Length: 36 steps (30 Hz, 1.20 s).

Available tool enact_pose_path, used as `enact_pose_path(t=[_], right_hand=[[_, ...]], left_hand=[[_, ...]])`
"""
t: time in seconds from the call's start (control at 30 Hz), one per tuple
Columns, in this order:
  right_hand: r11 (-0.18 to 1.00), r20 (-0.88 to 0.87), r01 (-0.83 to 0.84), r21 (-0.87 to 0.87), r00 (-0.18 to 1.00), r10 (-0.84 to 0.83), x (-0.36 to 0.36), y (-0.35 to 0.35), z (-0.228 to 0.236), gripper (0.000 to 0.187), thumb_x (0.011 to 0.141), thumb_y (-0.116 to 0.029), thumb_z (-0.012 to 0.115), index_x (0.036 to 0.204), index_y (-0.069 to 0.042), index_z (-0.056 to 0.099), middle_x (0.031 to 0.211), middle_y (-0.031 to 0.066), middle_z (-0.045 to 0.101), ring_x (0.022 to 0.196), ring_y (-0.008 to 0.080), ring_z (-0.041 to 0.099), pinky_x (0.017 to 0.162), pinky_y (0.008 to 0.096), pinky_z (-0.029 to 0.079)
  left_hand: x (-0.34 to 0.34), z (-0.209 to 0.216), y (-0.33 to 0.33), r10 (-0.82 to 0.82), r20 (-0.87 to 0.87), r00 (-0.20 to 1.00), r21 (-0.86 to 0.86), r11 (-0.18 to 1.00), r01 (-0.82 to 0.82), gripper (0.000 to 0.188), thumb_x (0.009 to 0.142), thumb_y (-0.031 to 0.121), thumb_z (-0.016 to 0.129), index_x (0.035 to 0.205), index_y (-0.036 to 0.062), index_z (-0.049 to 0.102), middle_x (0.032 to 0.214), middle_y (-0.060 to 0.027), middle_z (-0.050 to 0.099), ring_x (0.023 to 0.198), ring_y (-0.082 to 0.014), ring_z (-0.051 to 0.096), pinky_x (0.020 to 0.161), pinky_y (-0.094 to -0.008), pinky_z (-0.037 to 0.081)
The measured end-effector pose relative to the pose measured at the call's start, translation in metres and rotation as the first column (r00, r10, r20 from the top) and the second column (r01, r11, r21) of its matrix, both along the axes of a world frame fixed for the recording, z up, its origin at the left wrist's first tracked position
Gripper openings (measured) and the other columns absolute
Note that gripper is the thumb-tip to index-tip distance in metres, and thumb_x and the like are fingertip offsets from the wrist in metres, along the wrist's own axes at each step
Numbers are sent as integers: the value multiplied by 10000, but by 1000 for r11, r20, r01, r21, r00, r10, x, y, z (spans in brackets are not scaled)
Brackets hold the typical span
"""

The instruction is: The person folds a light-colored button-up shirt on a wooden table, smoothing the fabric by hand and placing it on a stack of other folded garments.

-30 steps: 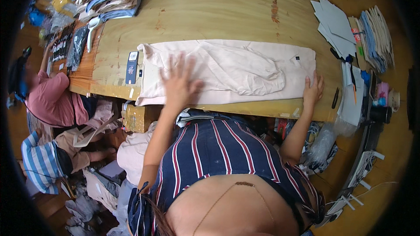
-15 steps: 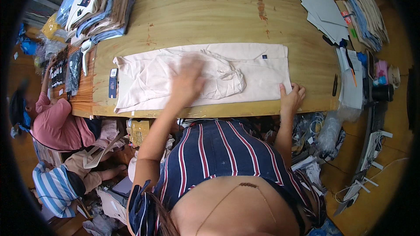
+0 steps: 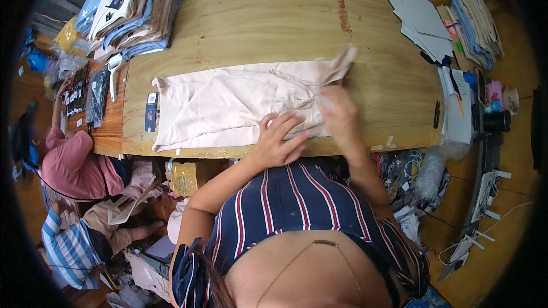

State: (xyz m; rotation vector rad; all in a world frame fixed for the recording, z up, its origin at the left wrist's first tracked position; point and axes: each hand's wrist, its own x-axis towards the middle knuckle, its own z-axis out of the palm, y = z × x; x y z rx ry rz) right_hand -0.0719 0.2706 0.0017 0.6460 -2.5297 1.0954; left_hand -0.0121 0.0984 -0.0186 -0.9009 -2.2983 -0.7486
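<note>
A pale pink garment (image 3: 228, 100), laid lengthwise and wrinkled, lies near the front edge of the wooden table. My left hand (image 3: 279, 140) rests with spread fingers on its near edge, right of the middle. Blurred by motion, my right hand (image 3: 341, 115) holds the garment's right end, which is turned over leftward. A loose corner of that end sticks up beyond the hand. Just left of the garment is a dark blue tag (image 3: 150, 113) with a white label.
Folded garments (image 3: 137, 11) are piled at the far left, near a white handheld tool (image 3: 113, 74). White sheets (image 3: 422, 20) and more folded clothes (image 3: 476, 25) sit at the far right. A black pen-like item (image 3: 436, 114) lies at right. Two people (image 3: 80, 162) sit at left.
My right hand has moved left from the garment's right end, bringing that end over with it. My left hand has come right and nearer, from the middle of the cloth to its near edge.
</note>
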Motion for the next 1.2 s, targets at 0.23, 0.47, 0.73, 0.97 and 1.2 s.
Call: enact_pose_path(t=[0.23,0.47,0.73,0.97,1.2], right_hand=[[930,223,-362,-67,903,368,21,-21,-24,361,700,-51,568,1053,-44,493,950,127,537,883,258,525,766,323,424],[888,17,-313,336,945,327,-62,16,-6,365,830,-272,441,1166,-131,453,1249,92,382,1168,257,332,946,420,242],[728,303,-591,347,805,510,-91,20,-56,388,827,-127,415,1214,-157,412,1315,37,320,1231,229,248,1008,411,106],[774,273,-548,316,834,480,-107,53,-53,483,660,112,400,1068,-103,546,1224,53,437,1186,231,338,992,365,185],[879,462,-451,-152,754,467,-131,62,-60,361,659,58,464,995,-39,554,1176,75,474,1112,182,421,929,344,292]], left_hand=[[21,-39,5,154,29,988,206,966,-156,400,639,58,597,1002,88,432,1093,-162,432,990,-323,418,795,-455,324],[-16,-28,64,209,334,919,-256,959,-125,642,745,473,463,1254,101,341,1302,-164,280,1250,-352,142,981,-514,118],[0,-47,78,407,219,887,-538,809,-238,545,792,326,418,1257,60,316,1271,-194,320,1181,-397,269,934,-541,221],[-4,-48,88,519,38,854,-510,745,-430,308,767,209,441,1007,15,434,1010,-247,521,851,-377,560,663,-456,464],[-7,30,45,355,568,742,195,818,-541,246,725,86,501,937,11,402,582,-178,522,561,-336,539,484,-400,429]])
